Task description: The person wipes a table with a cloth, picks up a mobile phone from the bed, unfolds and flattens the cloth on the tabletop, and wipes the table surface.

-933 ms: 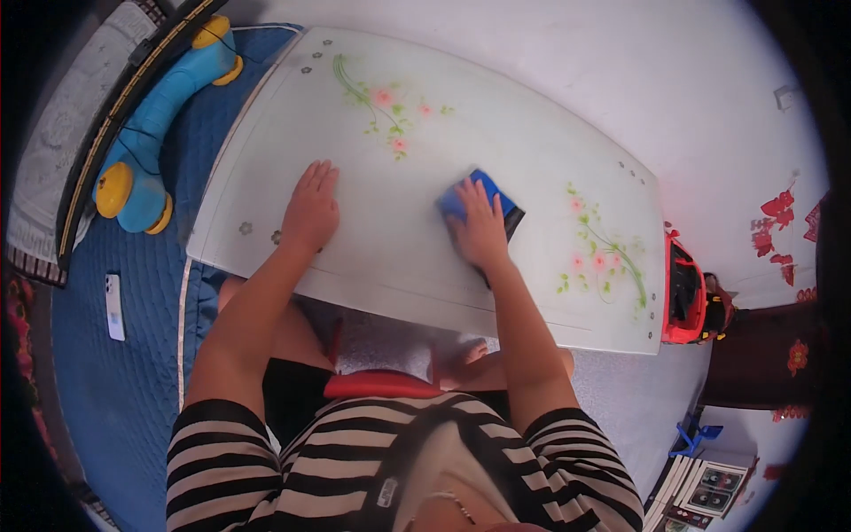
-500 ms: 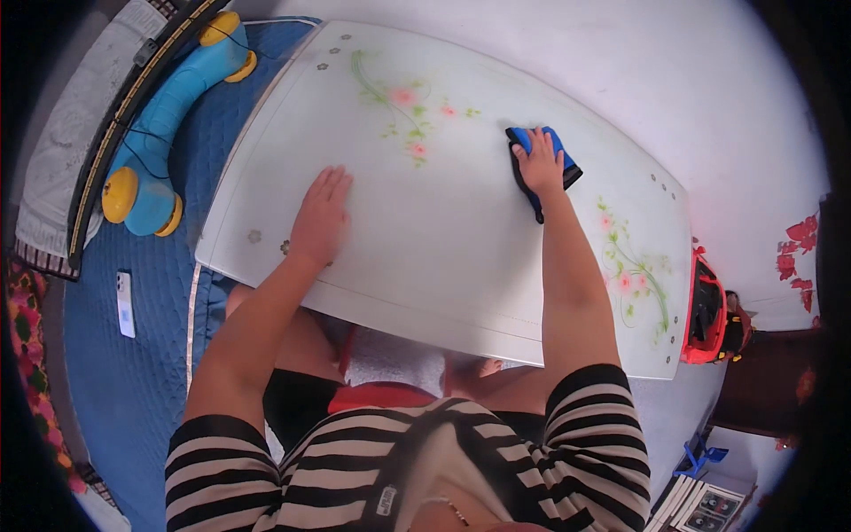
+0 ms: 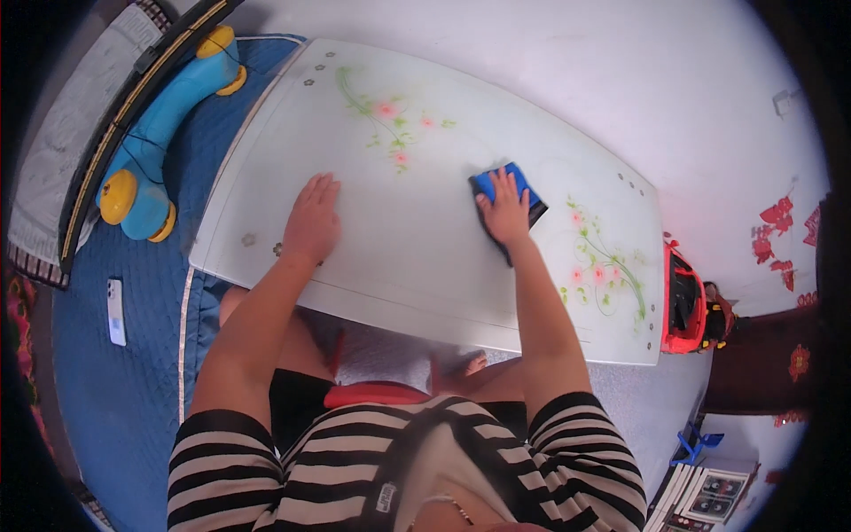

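Observation:
A white glass-topped table (image 3: 399, 230) with printed pink flowers and green vines lies before me. On its right half my right hand (image 3: 505, 209) presses a blue cloth (image 3: 496, 177) with black edging against the glass. The fingers lie over the cloth and the thumb is at its left side; part of the cloth is hidden under the palm. My left hand (image 3: 314, 222) rests on the left half of the tabletop. Its fingers point away from me, and nothing is in it.
Left of the table, a blue quilted cover (image 3: 146, 293) bears a phone (image 3: 116, 312) and a light-blue toy with yellow ends (image 3: 164, 133). A red toy car (image 3: 683, 297) stands past the table's right end. A white wall (image 3: 603, 80) rises behind.
My right hand has slid the cloth a little toward me and left across the glass. My left hand stays on the tabletop nearly in place. The whole view has shifted slightly.

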`<action>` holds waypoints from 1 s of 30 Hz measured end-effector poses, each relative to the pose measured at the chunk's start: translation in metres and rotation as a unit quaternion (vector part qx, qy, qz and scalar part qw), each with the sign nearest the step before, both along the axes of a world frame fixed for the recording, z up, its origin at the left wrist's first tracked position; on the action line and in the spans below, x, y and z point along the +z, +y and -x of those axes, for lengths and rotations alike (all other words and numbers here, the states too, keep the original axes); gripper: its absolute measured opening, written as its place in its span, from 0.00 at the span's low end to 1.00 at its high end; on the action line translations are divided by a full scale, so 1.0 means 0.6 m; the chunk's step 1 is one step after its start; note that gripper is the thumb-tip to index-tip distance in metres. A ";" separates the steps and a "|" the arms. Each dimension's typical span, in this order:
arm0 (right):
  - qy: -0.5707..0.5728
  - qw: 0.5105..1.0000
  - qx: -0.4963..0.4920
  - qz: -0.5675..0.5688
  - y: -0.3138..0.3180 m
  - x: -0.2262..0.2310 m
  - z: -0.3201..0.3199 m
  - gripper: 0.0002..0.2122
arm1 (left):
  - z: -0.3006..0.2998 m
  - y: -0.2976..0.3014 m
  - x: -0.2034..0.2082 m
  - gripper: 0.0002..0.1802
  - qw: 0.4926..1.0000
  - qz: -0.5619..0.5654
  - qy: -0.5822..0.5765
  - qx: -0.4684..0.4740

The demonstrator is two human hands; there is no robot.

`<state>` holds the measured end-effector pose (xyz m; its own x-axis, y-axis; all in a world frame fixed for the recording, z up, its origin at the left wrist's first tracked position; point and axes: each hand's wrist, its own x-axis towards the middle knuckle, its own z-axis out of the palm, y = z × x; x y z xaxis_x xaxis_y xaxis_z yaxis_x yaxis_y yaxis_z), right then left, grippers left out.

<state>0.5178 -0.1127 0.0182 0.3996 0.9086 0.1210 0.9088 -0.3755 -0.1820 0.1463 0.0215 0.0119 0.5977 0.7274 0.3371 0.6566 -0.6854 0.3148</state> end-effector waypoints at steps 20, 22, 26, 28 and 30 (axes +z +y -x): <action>0.003 0.999 0.020 0.043 -0.226 0.046 0.208 0.31 | 0.007 0.007 -0.021 0.28 1.000 -0.024 -0.017 -0.011; 0.004 0.999 0.011 0.033 -0.202 0.034 0.177 0.31 | 0.006 0.005 -0.019 0.28 1.000 -0.022 -0.011 -0.011; -0.010 1.000 -0.010 -0.028 -0.132 0.025 0.111 0.28 | 0.007 0.007 -0.015 0.28 1.000 -0.025 0.001 -0.006; -0.013 0.999 -0.024 -0.030 -0.096 0.019 0.073 0.28 | 0.007 0.007 -0.013 0.29 1.000 -0.022 0.006 -0.006; -0.012 0.999 -0.042 -0.027 -0.062 0.011 0.034 0.28 | 0.007 0.005 -0.012 0.29 1.000 -0.015 0.000 -0.006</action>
<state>0.4972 -0.1497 0.0250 0.4704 0.8640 0.1794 0.8790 -0.4409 -0.1815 0.1419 0.0246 0.0050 0.6060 0.7098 0.3591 0.6485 -0.7023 0.2937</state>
